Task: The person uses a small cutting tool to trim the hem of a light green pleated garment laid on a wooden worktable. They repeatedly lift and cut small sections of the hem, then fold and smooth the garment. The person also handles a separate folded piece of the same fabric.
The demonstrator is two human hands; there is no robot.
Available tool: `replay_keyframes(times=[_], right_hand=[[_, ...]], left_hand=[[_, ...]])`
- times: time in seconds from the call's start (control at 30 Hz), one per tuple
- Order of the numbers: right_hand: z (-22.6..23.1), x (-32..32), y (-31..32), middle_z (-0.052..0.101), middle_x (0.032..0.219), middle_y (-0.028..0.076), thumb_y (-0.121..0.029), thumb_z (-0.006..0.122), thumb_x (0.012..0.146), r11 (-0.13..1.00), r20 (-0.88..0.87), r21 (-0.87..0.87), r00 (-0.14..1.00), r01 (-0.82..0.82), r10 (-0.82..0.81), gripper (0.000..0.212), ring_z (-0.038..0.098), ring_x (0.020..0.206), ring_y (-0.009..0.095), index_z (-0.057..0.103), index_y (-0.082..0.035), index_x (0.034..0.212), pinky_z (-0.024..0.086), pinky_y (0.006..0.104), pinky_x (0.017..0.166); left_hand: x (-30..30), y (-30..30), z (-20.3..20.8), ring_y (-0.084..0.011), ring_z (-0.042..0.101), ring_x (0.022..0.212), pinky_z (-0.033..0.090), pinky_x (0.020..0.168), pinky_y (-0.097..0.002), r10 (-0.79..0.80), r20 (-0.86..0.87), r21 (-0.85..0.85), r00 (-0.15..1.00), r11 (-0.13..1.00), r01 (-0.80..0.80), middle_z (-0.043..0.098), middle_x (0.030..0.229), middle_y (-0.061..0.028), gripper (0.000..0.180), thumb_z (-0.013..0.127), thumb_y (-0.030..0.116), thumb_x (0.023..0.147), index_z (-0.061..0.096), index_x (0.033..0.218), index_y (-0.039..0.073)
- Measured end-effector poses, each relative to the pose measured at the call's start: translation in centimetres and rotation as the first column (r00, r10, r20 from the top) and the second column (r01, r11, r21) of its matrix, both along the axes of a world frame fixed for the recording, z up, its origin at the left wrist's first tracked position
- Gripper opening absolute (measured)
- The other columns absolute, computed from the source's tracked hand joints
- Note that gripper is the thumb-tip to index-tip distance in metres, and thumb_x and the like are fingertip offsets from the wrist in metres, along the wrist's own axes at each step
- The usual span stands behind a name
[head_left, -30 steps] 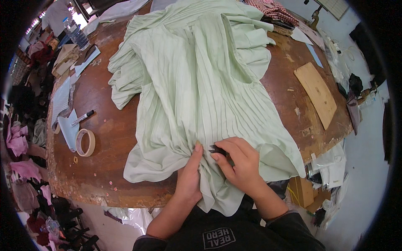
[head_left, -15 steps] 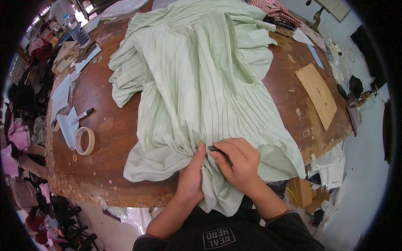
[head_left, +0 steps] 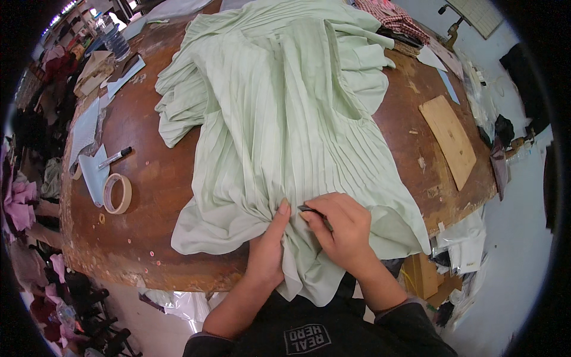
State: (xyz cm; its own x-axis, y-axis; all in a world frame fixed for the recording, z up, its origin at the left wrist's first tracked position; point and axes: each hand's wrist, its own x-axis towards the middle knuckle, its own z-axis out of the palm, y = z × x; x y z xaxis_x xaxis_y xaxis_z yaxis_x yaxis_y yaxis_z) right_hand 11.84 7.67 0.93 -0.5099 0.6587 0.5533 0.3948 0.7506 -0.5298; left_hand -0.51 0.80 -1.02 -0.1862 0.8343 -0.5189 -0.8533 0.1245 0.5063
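Note:
A pale green pleated sleeveless garment (head_left: 262, 113) lies spread over the table, its lower part gathered at the near edge. My left hand (head_left: 267, 253) pinches a bunched fold of that cloth, thumb on top and the other fingers hidden beneath. Close to its right, my right hand (head_left: 345, 229) is closed round a small dark tool (head_left: 306, 209). Only the tool's tip shows, pointing toward my left thumb just above the fabric; its exact kind is hidden. More pale green cloth hangs below my hands over the table edge.
The worn wooden table (head_left: 160, 172) carries a masking tape roll (head_left: 118, 194), a marker (head_left: 114, 158) and a water bottle (head_left: 113, 38) on the left. A flat tan board (head_left: 449, 140) lies on the right. Folded checked fabric (head_left: 392, 21) sits at the far right.
The view has shifted slightly. Both hands keep nearly the same place on the garment, with the right hand and its dark tool tilted a little differently.

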Motion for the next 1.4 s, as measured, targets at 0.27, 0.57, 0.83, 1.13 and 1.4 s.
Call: replay_keyframes(times=[0.27, 0.57, 0.83, 1.13, 1.4], right_hand=[[0.1, 0.2, -0.2, 0.065, 0.083, 0.011, -0.008, 0.076, 0.075, 0.999, 0.003, -0.051, 1.0, -0.003, 0.003, 0.021, 0.062, 0.068, 0.026, 0.065, -0.002, 0.093, 0.049, 0.0336, 0.058], [0.5, 0.2, 0.2, 0.064, 0.083, 0.013, -0.004, 0.076, 0.074, 0.997, 0.02, -0.008, 0.996, -0.081, 0.081, 0.022, 0.062, 0.068, 0.026, 0.066, 0.001, 0.093, 0.049, 0.0326, 0.058], [-0.2, 0.0, 0.2, 0.065, 0.084, 0.01, -0.012, 0.075, 0.077, 0.999, -0.014, -0.002, 0.999, -0.036, 0.036, 0.02, 0.062, 0.068, 0.027, 0.065, -0.003, 0.091, 0.049, 0.0346, 0.059], [-0.3, 0.2, 0.3, 0.065, 0.082, 0.009, -0.012, 0.075, 0.076, 0.999, 0.002, 0.02, 0.999, -0.039, 0.038, 0.02, 0.061, 0.066, 0.026, 0.064, -0.003, 0.091, 0.048, 0.0348, 0.057], [-0.5, 0.2, 0.4, 0.065, 0.083, 0.009, -0.012, 0.076, 0.075, 0.999, 0.004, 0.034, 0.999, -0.041, 0.041, 0.021, 0.061, 0.066, 0.026, 0.065, -0.003, 0.091, 0.049, 0.0345, 0.057]], left_hand=[[0.0, 0.1, 0.2, -0.0185, 0.06, 0.111, 0.05, 0.093, -0.0346, -0.003, 0.042, 0.071, 0.999, 0.997, 0.0, 0.059, 0.126, -0.0098, 0.038, 0.052, 0.018, 0.102, 0.046, 0.136, 0.003], [-0.1, 0.1, 0.6, -0.0162, 0.059, 0.109, 0.05, 0.091, -0.032, 0.009, 0.049, 0.055, 0.999, 0.998, -0.012, 0.059, 0.124, -0.0076, 0.039, 0.057, 0.016, 0.1, 0.047, 0.135, 0.004], [0.0, 0.1, 0.2, -0.0184, 0.059, 0.112, 0.05, 0.093, -0.0343, -0.001, 0.021, 0.03, 1.0, 1.0, 0.0, 0.058, 0.127, -0.0094, 0.041, 0.054, 0.018, 0.101, 0.044, 0.138, 0.004], [0.1, 0.2, 0.3, -0.019, 0.059, 0.112, 0.049, 0.094, -0.0345, 0.026, -0.031, 0.033, 0.999, 0.999, -0.025, 0.057, 0.128, -0.0103, 0.043, 0.056, 0.018, 0.1, 0.043, 0.139, 0.003], [0.1, 0.1, 0.3, -0.0178, 0.06, 0.109, 0.05, 0.092, -0.0327, 0.035, -0.048, -0.008, 0.998, 0.999, -0.036, 0.06, 0.124, -0.0091, 0.041, 0.057, 0.018, 0.099, 0.047, 0.136, 0.002]])
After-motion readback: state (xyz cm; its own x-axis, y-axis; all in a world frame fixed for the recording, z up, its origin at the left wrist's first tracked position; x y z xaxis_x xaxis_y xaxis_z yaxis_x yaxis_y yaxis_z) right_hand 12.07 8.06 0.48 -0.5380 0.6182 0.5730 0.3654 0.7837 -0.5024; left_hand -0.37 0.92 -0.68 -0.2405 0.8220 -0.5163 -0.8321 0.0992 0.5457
